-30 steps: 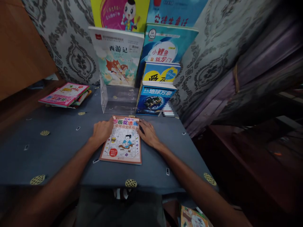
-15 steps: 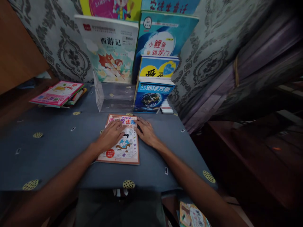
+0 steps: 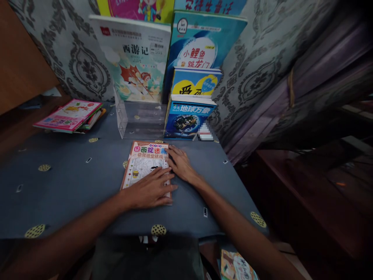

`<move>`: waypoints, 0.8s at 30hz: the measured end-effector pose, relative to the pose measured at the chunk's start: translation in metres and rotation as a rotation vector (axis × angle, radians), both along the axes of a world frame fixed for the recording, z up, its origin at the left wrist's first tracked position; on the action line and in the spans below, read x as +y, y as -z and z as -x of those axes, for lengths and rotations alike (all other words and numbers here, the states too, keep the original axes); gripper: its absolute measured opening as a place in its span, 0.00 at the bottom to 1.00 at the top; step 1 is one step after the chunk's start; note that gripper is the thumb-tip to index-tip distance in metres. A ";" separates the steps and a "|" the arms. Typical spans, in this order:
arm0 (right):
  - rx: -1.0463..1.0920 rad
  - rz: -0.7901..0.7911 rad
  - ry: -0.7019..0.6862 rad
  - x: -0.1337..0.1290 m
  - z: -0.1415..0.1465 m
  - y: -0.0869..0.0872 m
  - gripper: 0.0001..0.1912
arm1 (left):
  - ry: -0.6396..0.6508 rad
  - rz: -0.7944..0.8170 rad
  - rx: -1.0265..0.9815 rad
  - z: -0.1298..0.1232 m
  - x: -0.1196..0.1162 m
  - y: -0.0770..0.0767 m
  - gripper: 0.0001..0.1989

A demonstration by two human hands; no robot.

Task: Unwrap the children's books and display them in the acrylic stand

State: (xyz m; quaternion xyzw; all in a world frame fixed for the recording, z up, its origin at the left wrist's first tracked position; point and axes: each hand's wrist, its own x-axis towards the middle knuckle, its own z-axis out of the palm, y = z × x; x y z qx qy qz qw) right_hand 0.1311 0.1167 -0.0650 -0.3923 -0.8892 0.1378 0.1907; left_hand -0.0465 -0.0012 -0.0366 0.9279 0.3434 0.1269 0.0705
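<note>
A book with an orange-brown border [image 3: 147, 155] lies closed on the blue-grey tablecloth [image 3: 87, 186], its cover facing up. My left hand [image 3: 152, 187] lies spread across the lower part of the cover, fingers pointing right and reaching over its right edge. At the book's upper right edge rests my right hand [image 3: 180, 163], fingers apart, its fingertips touching the edge. Neither hand is closed around anything.
Behind the book stands a clear rack [image 3: 140, 130] with upright books, among them a white one [image 3: 136, 58] and a blue one [image 3: 186, 120]. A pink-covered stack [image 3: 70, 116] lies at the back left. More books [image 3: 237, 266] sit below the table's front edge.
My left hand has slid from the upper left of the cover down and to the right, uncovering the title. My right hand and the book have hardly moved.
</note>
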 end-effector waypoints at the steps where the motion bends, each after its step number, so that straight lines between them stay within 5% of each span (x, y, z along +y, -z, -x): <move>1: 0.002 0.001 -0.001 0.000 0.000 0.000 0.24 | 0.002 0.005 0.000 -0.001 -0.001 0.000 0.23; 8: -0.003 0.008 0.004 -0.001 0.000 -0.001 0.24 | -0.049 -0.047 -0.091 0.007 0.005 0.000 0.21; 15: -0.068 0.057 -0.022 -0.009 0.000 -0.011 0.35 | -0.834 -0.029 -0.243 0.071 0.029 -0.006 0.22; 19: -0.095 0.097 -0.066 -0.011 -0.002 -0.017 0.45 | -0.831 0.134 -0.441 0.086 0.036 -0.001 0.23; 24: -0.075 0.089 -0.081 -0.009 -0.005 -0.012 0.48 | -0.848 0.406 -0.977 0.085 0.042 0.001 0.24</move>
